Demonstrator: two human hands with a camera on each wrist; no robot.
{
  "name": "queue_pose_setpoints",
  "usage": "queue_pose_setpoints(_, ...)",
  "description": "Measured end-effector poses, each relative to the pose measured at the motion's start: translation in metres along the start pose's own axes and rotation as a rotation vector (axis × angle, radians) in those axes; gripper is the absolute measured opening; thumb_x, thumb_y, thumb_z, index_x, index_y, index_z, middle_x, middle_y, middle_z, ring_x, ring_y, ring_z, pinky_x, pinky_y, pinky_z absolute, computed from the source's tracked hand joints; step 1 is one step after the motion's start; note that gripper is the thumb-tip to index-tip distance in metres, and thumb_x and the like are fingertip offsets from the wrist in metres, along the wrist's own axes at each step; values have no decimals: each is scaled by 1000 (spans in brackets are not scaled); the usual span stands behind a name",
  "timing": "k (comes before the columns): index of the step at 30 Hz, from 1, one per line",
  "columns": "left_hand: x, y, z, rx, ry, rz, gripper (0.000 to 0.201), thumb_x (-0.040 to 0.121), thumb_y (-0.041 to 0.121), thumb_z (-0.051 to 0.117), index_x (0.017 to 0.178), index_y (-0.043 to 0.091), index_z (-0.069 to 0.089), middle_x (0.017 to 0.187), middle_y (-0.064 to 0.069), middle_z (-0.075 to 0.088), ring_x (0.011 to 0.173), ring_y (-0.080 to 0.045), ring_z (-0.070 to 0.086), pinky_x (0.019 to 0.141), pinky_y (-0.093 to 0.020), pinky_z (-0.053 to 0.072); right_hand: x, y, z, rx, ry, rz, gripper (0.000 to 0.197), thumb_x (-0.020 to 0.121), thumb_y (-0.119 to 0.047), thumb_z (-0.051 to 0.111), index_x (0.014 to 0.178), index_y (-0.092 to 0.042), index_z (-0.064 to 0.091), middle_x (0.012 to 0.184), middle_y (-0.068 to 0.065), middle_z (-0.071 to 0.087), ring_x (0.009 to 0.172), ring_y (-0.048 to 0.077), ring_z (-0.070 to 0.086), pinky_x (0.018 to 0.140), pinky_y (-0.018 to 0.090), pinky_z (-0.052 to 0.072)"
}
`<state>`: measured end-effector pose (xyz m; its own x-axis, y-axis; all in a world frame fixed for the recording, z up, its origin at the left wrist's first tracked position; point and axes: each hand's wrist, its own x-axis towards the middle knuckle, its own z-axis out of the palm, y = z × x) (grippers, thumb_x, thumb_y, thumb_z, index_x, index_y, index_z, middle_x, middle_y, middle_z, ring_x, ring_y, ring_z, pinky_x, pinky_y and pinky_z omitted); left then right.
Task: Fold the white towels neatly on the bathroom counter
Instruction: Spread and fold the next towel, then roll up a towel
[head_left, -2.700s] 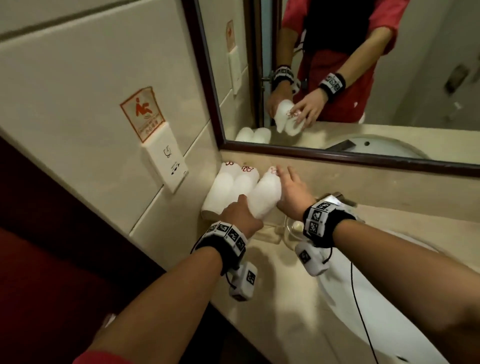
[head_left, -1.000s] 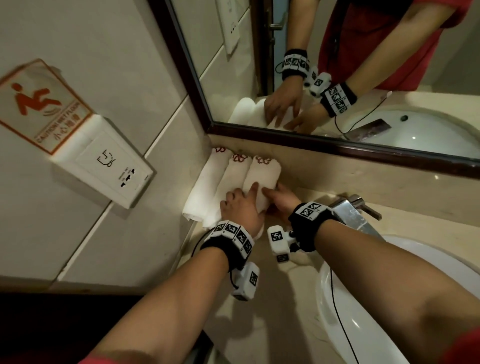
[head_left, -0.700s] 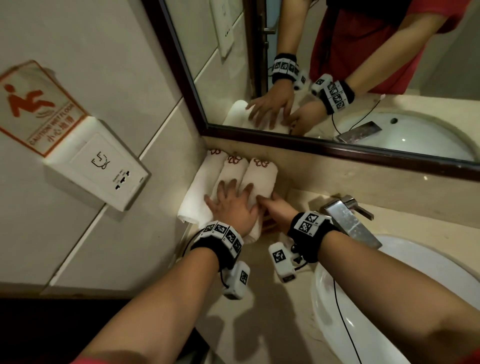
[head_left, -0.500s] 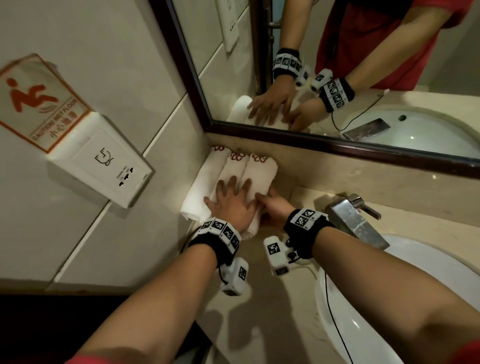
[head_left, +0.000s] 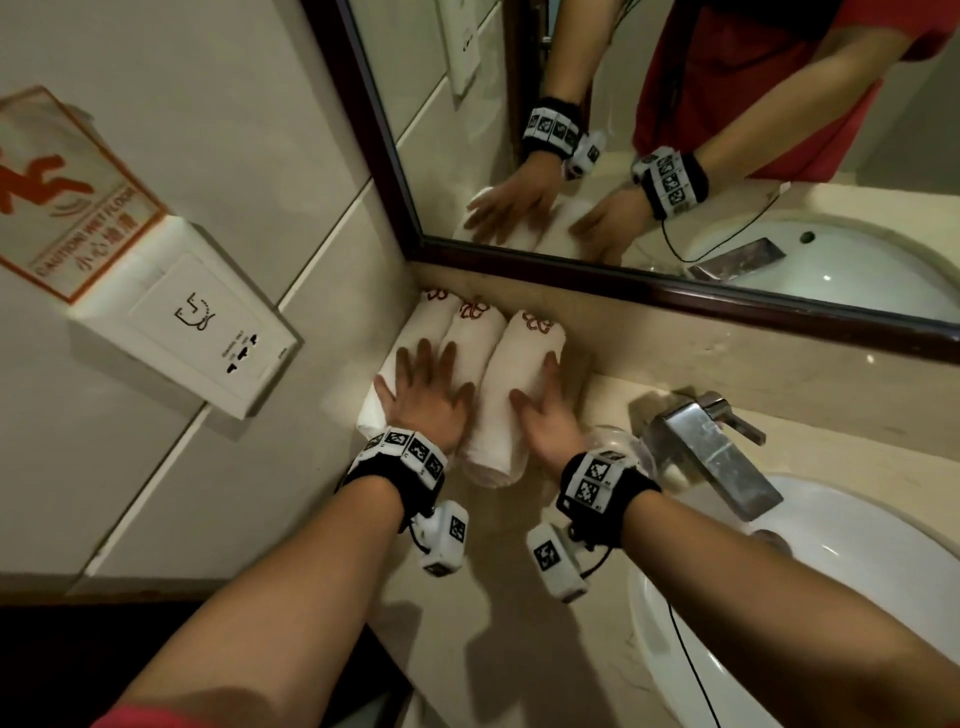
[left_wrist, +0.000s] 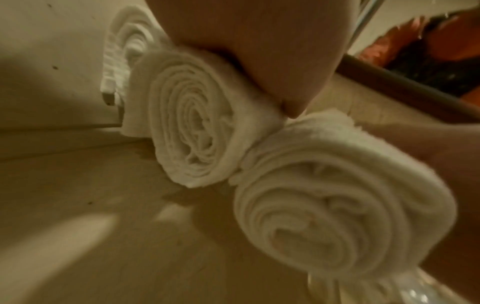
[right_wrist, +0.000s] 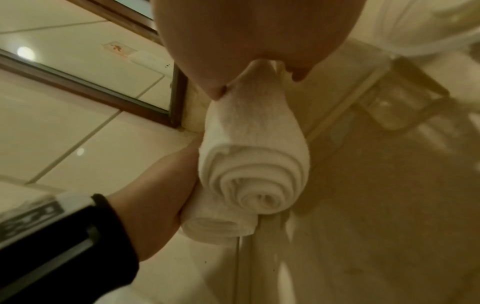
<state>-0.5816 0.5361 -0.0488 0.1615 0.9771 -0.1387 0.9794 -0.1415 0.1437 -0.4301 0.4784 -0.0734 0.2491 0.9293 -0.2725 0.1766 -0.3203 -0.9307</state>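
Observation:
Three rolled white towels lie side by side in the counter's corner, red embroidery at their far ends: the left towel (head_left: 415, 325), the middle towel (head_left: 475, 338) and the right towel (head_left: 511, 379). My left hand (head_left: 426, 384) lies flat with its fingers spread over the left and middle towels. My right hand (head_left: 537, 387) rests with straight fingers along the right towel's outer side, thumb on top. The left wrist view shows the spiral ends of the middle towel (left_wrist: 194, 131) and the right towel (left_wrist: 337, 205). In the right wrist view the right towel (right_wrist: 254, 164) sits beside my left hand (right_wrist: 161, 185).
A steel faucet (head_left: 711, 447) and a white basin (head_left: 831, 571) stand to the right, with a clear glass (head_left: 621, 447) by my right wrist. The framed mirror (head_left: 675, 104) runs along the back. A wall socket (head_left: 208, 332) and a wet-floor sign (head_left: 67, 208) hang at left.
The right towel, held up earlier, now lies on the counter beside the others. My left hand slid left and spread flat over two towels. My right hand straightened along the right towel.

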Motion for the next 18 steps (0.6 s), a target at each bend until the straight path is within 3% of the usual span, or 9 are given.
queue_pose_setpoints(3, 0, -6, 12, 74, -25, 56, 69, 94, 60, 24, 154, 35, -3, 163, 3, -6, 148, -28, -12, 115, -61, -4, 1, 13, 9, -101, 72, -67, 77, 95, -42, 51, 154, -29, 2, 162, 2, 2, 148, 23, 13, 120, 44, 17)
queue_pose_setpoints(5, -1, -4, 19, 111, -37, 53, 71, 94, 62, 17, 153, 34, -10, 162, 3, -14, 147, -30, -19, 114, -62, -8, 5, 14, 9, -118, 89, -83, 78, 95, -44, 50, 154, -27, 2, 162, 2, 0, 148, 21, 8, 121, 42, 14)
queue_pose_setpoints(11, 5, -4, 23, 127, -96, 46, 72, 94, 62, 13, 151, 31, -16, 160, 1, -23, 144, -31, -26, 112, -64, -11, 7, 7, 13, -93, 122, -109, 81, 95, -40, 53, 154, -25, -1, 161, 1, -11, 138, 0, 0, 109, 16, 2)
queue_pose_setpoints(15, 5, -4, 15, 84, -93, 72, 68, 96, 59, 16, 154, 31, -6, 162, 3, -14, 146, -30, -21, 113, -64, -7, 3, 4, 24, -145, 172, -83, 80, 97, -41, 48, 154, -23, -4, 161, 3, -15, 147, 14, -3, 107, 14, -4)
queue_pose_setpoints(18, 9, -5, 9, 71, -89, 79, 64, 97, 57, 14, 153, 34, -5, 162, 6, -11, 147, -30, -20, 112, -66, -7, 6, -5, 35, -71, 147, -58, 73, 100, -38, 42, 154, -24, -5, 161, 2, -16, 147, 12, -7, 105, 11, -6)
